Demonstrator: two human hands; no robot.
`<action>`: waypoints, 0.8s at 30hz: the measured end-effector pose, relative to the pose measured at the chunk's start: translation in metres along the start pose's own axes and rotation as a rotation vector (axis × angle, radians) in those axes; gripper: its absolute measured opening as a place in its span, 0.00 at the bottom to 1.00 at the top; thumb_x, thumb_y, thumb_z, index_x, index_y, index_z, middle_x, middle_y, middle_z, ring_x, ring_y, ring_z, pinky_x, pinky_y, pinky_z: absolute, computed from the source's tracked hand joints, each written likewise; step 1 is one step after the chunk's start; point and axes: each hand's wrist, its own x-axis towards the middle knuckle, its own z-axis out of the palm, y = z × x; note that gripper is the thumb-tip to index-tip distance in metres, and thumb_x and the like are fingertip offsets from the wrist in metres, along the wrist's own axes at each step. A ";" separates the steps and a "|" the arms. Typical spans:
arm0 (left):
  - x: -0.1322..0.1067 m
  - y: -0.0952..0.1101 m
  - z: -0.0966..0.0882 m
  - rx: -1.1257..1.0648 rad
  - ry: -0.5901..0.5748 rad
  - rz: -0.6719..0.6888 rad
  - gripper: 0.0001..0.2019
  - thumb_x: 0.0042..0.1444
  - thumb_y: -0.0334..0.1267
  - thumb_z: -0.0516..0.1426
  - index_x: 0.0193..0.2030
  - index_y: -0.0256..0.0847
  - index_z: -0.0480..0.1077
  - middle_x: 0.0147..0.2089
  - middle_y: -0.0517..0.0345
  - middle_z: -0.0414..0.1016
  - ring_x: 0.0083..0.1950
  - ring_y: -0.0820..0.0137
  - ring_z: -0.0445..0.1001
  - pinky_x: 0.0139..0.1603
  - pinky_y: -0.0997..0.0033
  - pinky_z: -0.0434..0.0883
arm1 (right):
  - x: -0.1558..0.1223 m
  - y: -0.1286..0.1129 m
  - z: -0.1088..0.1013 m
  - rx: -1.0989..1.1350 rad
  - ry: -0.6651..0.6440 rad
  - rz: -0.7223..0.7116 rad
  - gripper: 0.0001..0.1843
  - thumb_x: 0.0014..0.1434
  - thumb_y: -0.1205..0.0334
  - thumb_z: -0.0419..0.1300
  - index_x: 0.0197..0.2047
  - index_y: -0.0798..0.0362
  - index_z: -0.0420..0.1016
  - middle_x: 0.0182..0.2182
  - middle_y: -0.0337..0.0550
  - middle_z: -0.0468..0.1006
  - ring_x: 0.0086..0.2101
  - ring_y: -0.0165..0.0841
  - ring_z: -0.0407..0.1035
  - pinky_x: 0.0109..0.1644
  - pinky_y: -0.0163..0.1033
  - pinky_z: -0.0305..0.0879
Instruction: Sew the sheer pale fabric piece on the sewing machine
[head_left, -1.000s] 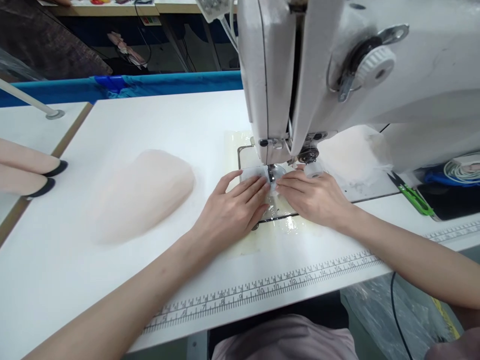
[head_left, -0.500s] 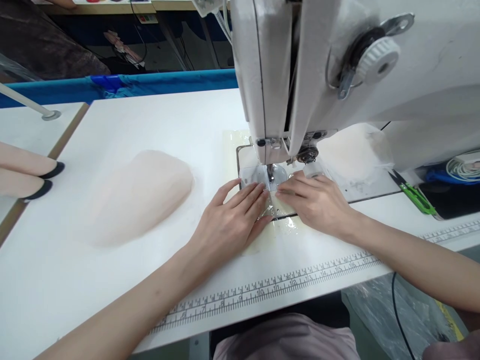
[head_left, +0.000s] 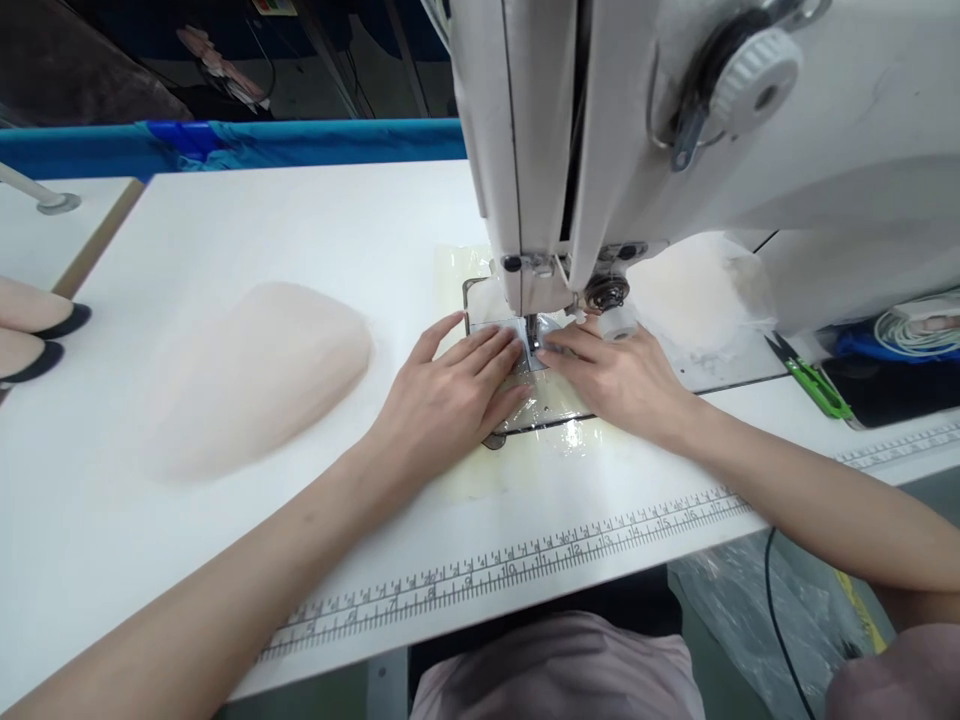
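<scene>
A white sewing machine (head_left: 675, 130) fills the upper right, its presser foot (head_left: 534, 335) down over the metal needle plate (head_left: 551, 410). My left hand (head_left: 446, 400) lies flat, fingers spread, pressing a small sheer white fabric piece (head_left: 491, 333) just left of the foot. My right hand (head_left: 619, 375) lies flat on the same piece to the right of the foot, fingertips pointing at the needle. A white thimble-like cap (head_left: 619, 322) shows at one right finger.
A pale pink fabric pile (head_left: 255, 375) lies on the white table (head_left: 225, 220) at left; another pale pile (head_left: 694, 290) sits behind the machine arm. Green thread snips (head_left: 814, 380) lie at right. A printed ruler (head_left: 525, 570) runs along the front edge. Dark-tipped pale objects (head_left: 37, 335) at far left.
Both hands have slid the small fabric piece slightly away from me, under the presser foot. The view has shifted a little forward and down.
</scene>
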 end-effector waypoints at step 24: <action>-0.003 -0.007 -0.058 -0.592 -0.390 -0.328 0.12 0.68 0.42 0.45 0.42 0.43 0.68 0.42 0.57 0.77 0.43 0.66 0.75 0.42 0.65 0.71 | -0.002 -0.010 -0.022 0.621 0.054 0.068 0.16 0.61 0.61 0.60 0.52 0.55 0.71 0.48 0.47 0.78 0.39 0.34 0.73 0.41 0.40 0.68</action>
